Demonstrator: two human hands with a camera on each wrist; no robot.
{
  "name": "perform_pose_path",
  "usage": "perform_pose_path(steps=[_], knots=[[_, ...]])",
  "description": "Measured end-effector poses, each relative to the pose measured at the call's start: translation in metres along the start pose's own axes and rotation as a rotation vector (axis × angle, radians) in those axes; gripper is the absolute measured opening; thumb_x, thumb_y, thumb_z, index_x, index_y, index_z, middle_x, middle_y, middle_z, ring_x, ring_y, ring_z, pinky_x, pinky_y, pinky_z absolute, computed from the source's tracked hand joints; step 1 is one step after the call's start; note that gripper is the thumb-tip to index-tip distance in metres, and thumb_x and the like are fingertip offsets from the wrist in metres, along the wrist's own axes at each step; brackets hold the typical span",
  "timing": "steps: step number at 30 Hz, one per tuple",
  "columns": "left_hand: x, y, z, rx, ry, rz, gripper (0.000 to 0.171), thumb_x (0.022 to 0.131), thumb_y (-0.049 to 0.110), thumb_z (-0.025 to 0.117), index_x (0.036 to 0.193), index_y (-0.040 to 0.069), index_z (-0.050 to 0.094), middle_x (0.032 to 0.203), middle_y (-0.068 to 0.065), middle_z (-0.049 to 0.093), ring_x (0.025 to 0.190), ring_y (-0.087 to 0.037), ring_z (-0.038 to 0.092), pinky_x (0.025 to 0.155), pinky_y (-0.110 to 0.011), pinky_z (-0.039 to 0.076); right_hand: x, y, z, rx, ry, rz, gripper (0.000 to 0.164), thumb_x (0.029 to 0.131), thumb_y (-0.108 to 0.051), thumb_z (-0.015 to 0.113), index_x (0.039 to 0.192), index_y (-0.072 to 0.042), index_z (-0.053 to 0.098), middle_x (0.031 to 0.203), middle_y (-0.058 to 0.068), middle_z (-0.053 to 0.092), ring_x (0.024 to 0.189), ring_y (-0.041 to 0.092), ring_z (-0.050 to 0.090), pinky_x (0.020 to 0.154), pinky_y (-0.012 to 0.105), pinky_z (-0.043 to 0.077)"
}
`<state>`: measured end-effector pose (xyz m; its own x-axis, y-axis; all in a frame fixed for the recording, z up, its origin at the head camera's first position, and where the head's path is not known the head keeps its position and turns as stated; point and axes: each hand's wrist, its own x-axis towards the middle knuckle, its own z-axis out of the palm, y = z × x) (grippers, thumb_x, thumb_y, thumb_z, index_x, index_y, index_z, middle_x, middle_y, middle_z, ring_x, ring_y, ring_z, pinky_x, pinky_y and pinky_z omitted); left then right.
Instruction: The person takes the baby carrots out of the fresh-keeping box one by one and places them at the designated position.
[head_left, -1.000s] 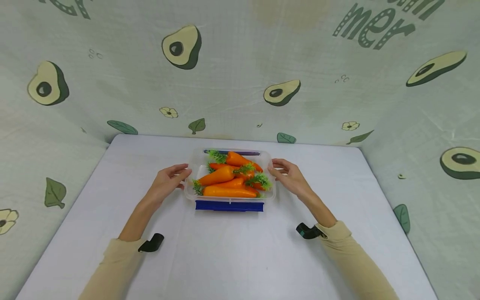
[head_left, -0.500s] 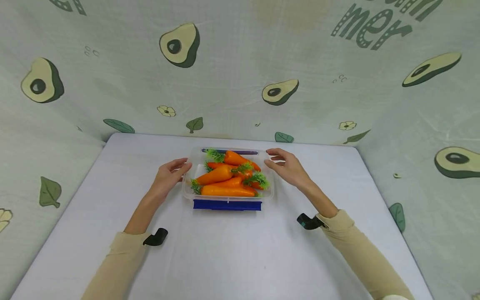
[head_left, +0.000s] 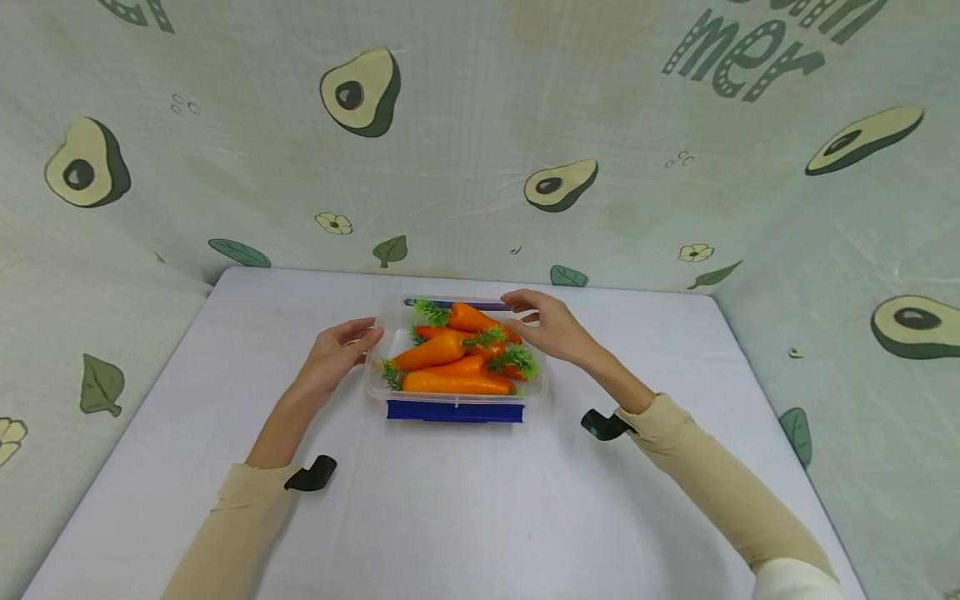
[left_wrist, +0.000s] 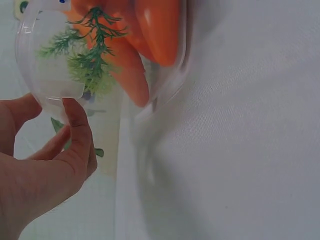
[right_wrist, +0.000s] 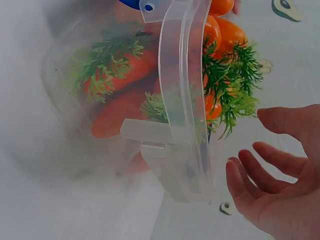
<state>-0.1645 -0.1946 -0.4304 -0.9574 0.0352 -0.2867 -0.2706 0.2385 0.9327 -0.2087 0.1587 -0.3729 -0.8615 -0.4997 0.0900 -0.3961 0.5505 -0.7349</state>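
Note:
A clear plastic food container (head_left: pixel 459 398) with blue clip flaps (head_left: pixel 454 412) sits on the table, filled with several shiny orange carrots (head_left: pixel 457 382) with green leafy tops. At its left side, my left hand (head_left: pixel 334 354) pinches the rim between thumb and fingers, as the left wrist view (left_wrist: pixel 55 165) also shows. My right hand (head_left: pixel 551 329) hovers over the far right corner, thumb and fingers apart and loosely bent. In the right wrist view, that hand (right_wrist: pixel 277 175) is beyond the container wall, its thumb near a leafy top, with nothing visible between its fingers.
A white cloth covers the table (head_left: pixel 450 517). Pale fabric (head_left: pixel 465 108) printed with avocados and leaves rises behind the table and on both sides. A small black wrist camera (head_left: pixel 311 473) sticks out from each beige sleeve.
My right hand has let go of the container's right rim and moved left and away, over its far right corner. My left hand stays at the left rim.

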Motion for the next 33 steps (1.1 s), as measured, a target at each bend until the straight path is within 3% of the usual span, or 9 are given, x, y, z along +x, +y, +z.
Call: perform_pose_path(steps=[11,20,29,33], knots=[[0.000,0.003,0.002,-0.016,0.005,-0.028,0.068,0.101,0.044,0.064,0.155,0.008,0.044,0.149,-0.015,0.050,0.132,-0.031,0.049,0.102,-0.030,0.048,0.017,-0.002,0.009,-0.027,-0.068,-0.069,0.039,0.102,-0.007,0.063,0.136,0.010,0.057,0.136,0.028,0.060,0.123,0.039,0.060,0.103,0.052,0.049],[-0.002,0.003,0.000,-0.023,0.006,-0.033,0.069,0.101,0.045,0.064,0.156,0.008,0.043,0.152,-0.016,0.048,0.134,-0.031,0.048,0.111,-0.040,0.043,0.030,-0.006,0.014,-0.057,-0.139,-0.157,0.033,0.101,0.002,0.059,0.133,0.010,0.060,0.132,0.024,0.064,0.122,0.040,0.061,0.103,0.049,0.051],[0.001,0.004,0.001,-0.028,0.008,-0.037,0.067,0.101,0.042,0.065,0.155,0.008,0.045,0.151,-0.015,0.049,0.131,-0.030,0.051,0.104,-0.033,0.048,0.039,-0.008,0.025,-0.087,-0.198,-0.177,0.042,0.099,0.001,0.066,0.140,0.007,0.057,0.138,0.022,0.061,0.127,0.036,0.059,0.105,0.048,0.049],[-0.001,0.005,0.001,-0.038,0.013,-0.043,0.066,0.102,0.040,0.065,0.156,0.008,0.044,0.151,-0.016,0.049,0.131,-0.031,0.050,0.109,-0.039,0.045,0.042,-0.007,0.029,-0.121,-0.194,-0.193,0.045,0.098,0.000,0.067,0.141,0.006,0.056,0.138,0.022,0.061,0.126,0.036,0.059,0.105,0.047,0.049]])
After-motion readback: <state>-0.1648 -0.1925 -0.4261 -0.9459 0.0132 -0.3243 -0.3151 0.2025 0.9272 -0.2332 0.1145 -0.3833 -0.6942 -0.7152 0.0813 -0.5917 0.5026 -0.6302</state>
